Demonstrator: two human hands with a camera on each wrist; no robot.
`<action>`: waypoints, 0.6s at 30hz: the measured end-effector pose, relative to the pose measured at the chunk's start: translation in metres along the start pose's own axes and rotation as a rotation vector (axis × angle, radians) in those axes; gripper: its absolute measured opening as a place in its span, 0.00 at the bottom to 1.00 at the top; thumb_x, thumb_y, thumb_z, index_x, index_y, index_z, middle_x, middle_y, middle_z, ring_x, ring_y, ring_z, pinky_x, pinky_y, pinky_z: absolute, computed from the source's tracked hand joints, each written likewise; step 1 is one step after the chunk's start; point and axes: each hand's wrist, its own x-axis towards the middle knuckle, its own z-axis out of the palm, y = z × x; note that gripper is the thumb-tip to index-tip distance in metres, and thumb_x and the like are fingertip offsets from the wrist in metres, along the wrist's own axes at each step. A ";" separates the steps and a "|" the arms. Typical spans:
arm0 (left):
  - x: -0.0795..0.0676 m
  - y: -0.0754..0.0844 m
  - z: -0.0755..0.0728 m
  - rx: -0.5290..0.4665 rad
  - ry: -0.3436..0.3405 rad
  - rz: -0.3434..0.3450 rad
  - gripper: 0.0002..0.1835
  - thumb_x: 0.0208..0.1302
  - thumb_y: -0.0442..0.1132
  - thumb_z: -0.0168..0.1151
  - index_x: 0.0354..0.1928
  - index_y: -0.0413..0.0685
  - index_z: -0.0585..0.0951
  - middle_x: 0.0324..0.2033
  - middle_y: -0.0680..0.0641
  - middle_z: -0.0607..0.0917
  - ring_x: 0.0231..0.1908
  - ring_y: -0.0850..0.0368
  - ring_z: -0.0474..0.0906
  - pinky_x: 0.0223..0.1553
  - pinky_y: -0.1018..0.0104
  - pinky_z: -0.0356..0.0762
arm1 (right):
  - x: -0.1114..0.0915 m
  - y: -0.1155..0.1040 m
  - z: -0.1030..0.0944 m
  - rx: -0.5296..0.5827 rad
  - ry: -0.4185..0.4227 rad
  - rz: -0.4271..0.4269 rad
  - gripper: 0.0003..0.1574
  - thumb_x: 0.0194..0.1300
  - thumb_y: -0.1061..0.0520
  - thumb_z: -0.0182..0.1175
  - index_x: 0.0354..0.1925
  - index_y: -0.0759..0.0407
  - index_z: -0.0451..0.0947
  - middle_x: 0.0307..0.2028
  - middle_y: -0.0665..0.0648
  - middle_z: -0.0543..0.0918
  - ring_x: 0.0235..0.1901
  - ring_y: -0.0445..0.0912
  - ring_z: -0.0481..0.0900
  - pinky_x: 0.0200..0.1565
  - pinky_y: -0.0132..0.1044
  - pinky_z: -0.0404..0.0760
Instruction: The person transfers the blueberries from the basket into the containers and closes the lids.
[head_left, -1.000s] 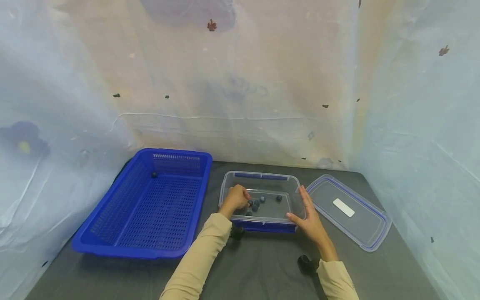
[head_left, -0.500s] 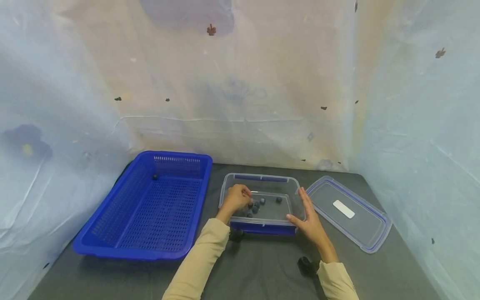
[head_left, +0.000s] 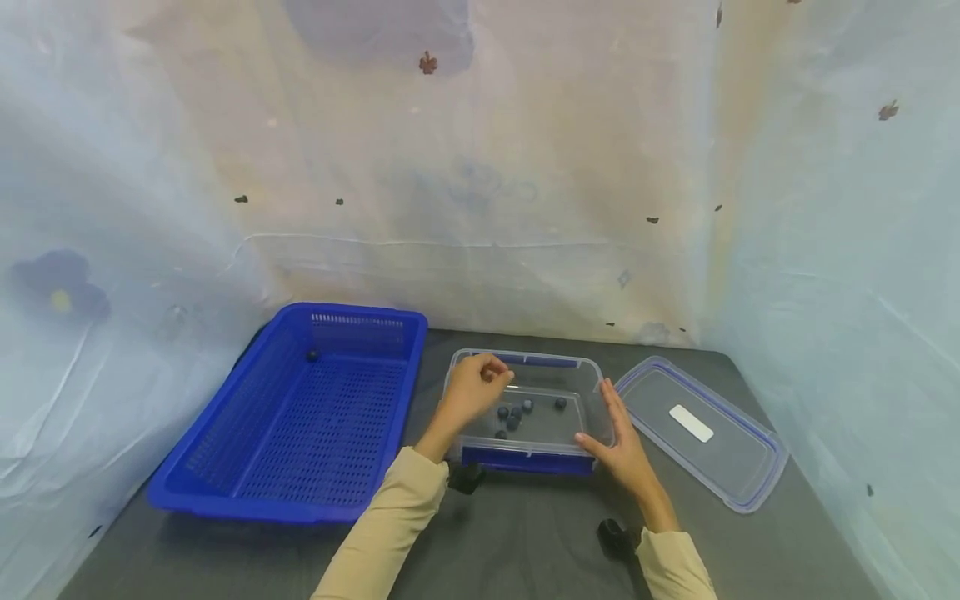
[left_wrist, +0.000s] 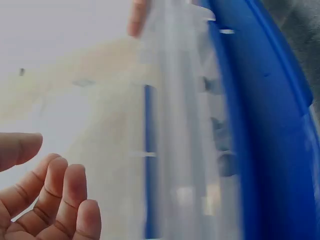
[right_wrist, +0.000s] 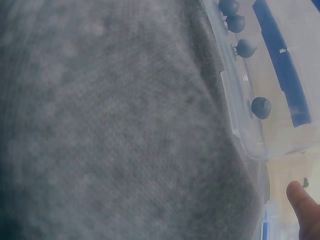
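Note:
A clear plastic box (head_left: 543, 443) with blue side clips stands in the middle of the table, several blueberries (head_left: 513, 422) on its floor. Over the box's left part is my left hand (head_left: 468, 390), raised above the berries. The left wrist view shows its thumb apart from loosely bent fingers (left_wrist: 75, 182), nothing between them. At the box's right end rests my right hand (head_left: 626, 450), fingers straight along the side and thumb at the front rim. Through the clear wall, the right wrist view shows a blueberry (right_wrist: 261, 107) and a finger (right_wrist: 300, 197).
A large blue slotted basket (head_left: 300, 510) stands on the left, with one dark berry (head_left: 312, 355) near its back left corner. Flat on the table to the right lies a clear lid (head_left: 720, 462) with a blue seal and white label. A pale sheet (head_left: 487, 275) hangs behind.
My left hand has lifted from among the berries, up and toward the back of the box. The right hand stays at the box's right end, and the berries have not visibly shifted.

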 end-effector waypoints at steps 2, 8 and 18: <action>-0.003 0.006 -0.007 0.008 0.005 0.040 0.06 0.66 0.41 0.64 0.37 0.46 0.83 0.30 0.52 0.82 0.32 0.58 0.78 0.37 0.59 0.77 | -0.001 0.001 -0.001 -0.002 -0.001 0.001 0.56 0.54 0.68 0.67 0.72 0.73 0.46 0.73 0.72 0.43 0.70 0.68 0.39 0.62 0.68 0.45; -0.011 0.026 -0.031 -0.011 -0.027 0.154 0.06 0.67 0.40 0.62 0.41 0.46 0.83 0.33 0.52 0.83 0.32 0.59 0.79 0.36 0.63 0.78 | -0.005 0.001 -0.007 -0.006 0.023 0.006 0.56 0.54 0.69 0.67 0.72 0.74 0.45 0.72 0.74 0.43 0.70 0.68 0.39 0.61 0.70 0.44; -0.021 0.032 -0.079 0.049 -0.007 0.363 0.09 0.67 0.37 0.62 0.46 0.45 0.82 0.39 0.51 0.83 0.39 0.59 0.78 0.40 0.59 0.77 | 0.000 0.020 -0.006 -0.016 0.019 -0.015 0.58 0.54 0.68 0.68 0.73 0.70 0.46 0.73 0.71 0.43 0.71 0.67 0.39 0.62 0.71 0.43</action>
